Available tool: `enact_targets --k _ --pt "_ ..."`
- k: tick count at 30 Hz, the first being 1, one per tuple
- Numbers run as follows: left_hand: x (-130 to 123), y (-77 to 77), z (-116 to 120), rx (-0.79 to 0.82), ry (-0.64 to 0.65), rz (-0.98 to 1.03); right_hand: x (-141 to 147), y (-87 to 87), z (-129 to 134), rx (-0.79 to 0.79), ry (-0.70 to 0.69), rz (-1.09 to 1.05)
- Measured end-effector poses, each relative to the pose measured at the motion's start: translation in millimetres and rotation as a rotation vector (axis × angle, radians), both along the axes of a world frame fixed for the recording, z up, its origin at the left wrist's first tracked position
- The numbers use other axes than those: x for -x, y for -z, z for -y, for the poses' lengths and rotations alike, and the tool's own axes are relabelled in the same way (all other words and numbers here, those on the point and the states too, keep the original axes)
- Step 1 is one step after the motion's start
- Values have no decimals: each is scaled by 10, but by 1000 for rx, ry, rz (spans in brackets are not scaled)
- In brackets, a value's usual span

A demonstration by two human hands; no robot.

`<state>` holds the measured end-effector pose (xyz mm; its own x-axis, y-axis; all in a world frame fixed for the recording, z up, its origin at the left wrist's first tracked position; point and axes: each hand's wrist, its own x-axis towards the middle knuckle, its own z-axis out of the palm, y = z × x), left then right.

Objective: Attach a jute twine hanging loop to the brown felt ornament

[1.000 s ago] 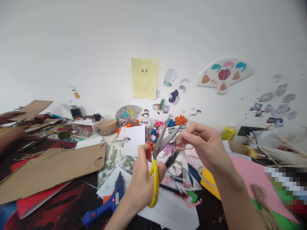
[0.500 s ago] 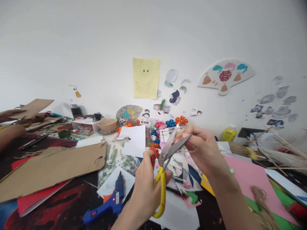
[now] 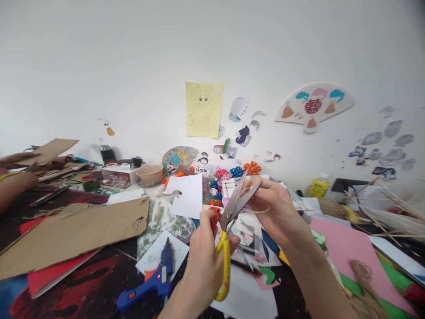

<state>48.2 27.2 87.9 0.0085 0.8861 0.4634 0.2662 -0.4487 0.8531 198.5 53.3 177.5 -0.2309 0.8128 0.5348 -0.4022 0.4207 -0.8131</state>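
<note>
My left hand (image 3: pixel 205 254) is closed around the yellow-handled scissors (image 3: pixel 226 261). Their blades stand apart and point up toward my right hand. A small red-orange piece (image 3: pixel 215 216) is pinched between the thumb and fingers of that same left hand. My right hand (image 3: pixel 277 212) has its fingers bent together around a thin, pale tan string (image 3: pixel 264 210), which loops out below the fingers close to the blades. Whether the string lies between the blades I cannot tell. Several pink, blue and orange fuzzy flowers (image 3: pixel 236 172) sit behind the scissors.
A blue hot glue gun (image 3: pixel 149 290) with a lit red light lies on white paper at left front. Cardboard (image 3: pixel 76 235) spreads left of it. Another person's hand (image 3: pixel 16 181) works at far left. Pink paper (image 3: pixel 352 252) and twine (image 3: pixel 361 277) lie right.
The scissor blades have come slightly closer together. My right hand has shifted a little, and the string loop beneath it shows more clearly. At far left, the other person's hands moved slightly.
</note>
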Motion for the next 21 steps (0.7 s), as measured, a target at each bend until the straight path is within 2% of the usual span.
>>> enact_targets --k 7,21 --pt "2 -3 19 -12 -19 -22 37 -9 1 95 2 -30" --pt "34 -15 0 -36 -62 -81 16 19 -16 60 6 -22"
